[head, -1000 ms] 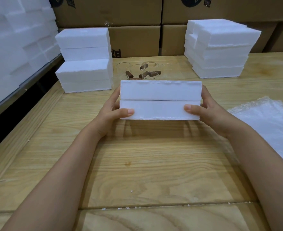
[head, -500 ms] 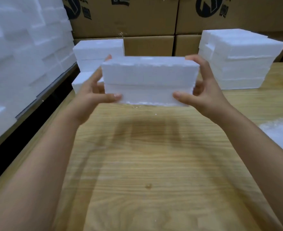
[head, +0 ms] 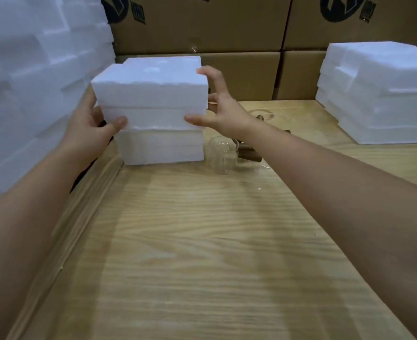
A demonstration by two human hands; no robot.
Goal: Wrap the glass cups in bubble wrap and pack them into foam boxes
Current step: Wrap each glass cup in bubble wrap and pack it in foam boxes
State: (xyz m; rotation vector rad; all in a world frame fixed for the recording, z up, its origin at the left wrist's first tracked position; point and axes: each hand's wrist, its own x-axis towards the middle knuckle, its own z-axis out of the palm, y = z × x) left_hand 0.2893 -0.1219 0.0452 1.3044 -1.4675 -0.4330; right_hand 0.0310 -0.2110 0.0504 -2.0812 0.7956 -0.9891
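Foam box (head: 151, 99) sits atop the foam stack (head: 162, 148) at the table's (head: 202, 241) back left. Left hand (head: 89, 128) grip clamped on its left end, right hand (head: 221, 106) pinching the right end by fingertips, probably squaring it up. Glass cups (head: 221, 153) lie just beside, unwrapped.

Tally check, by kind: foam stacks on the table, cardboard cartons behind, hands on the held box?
Foam stacks on the table: 2, left stack and right stack
Cardboard cartons behind: 4
Hands on the held foam box: 2, left hand and right hand
Total: 8
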